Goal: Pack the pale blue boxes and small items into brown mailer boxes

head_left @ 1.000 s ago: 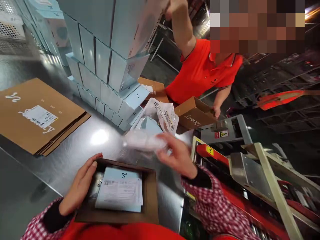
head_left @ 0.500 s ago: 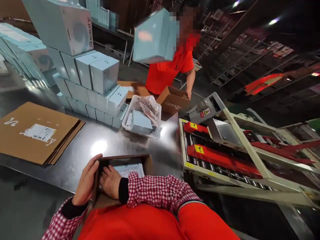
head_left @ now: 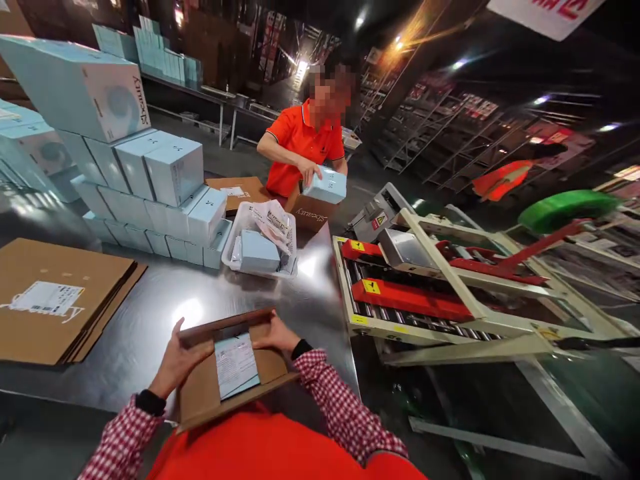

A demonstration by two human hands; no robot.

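An open brown cardboard box point(head_left: 199, 391) lies before me at the near edge of the metal table, tilted a little. Inside it is a printed paper slip point(head_left: 236, 363) on top of something light blue. My left hand point(head_left: 176, 363) grips the left end, thumb over the inner side and fingers outside. At the opposite end my right hand point(head_left: 278, 335) holds the wall, with its thumb reaching inside toward the slip; some of its fingers are hidden behind the cardboard.
Flattened cartons point(head_left: 60, 300) are stacked at left. Light blue boxes point(head_left: 173, 170) form a tall pile behind them. A white basket point(head_left: 231, 250) holds a small box and plastic packets. Across the table, a co-worker point(head_left: 305, 140) handles a blue box point(head_left: 327, 185) over a carton. A roller machine point(head_left: 410, 300) stands at right.
My right hand has moved from inside the box to its right end. The box has turned and tipped toward me, exposing the slip. The co-worker's raised blue box has come down to the carton.
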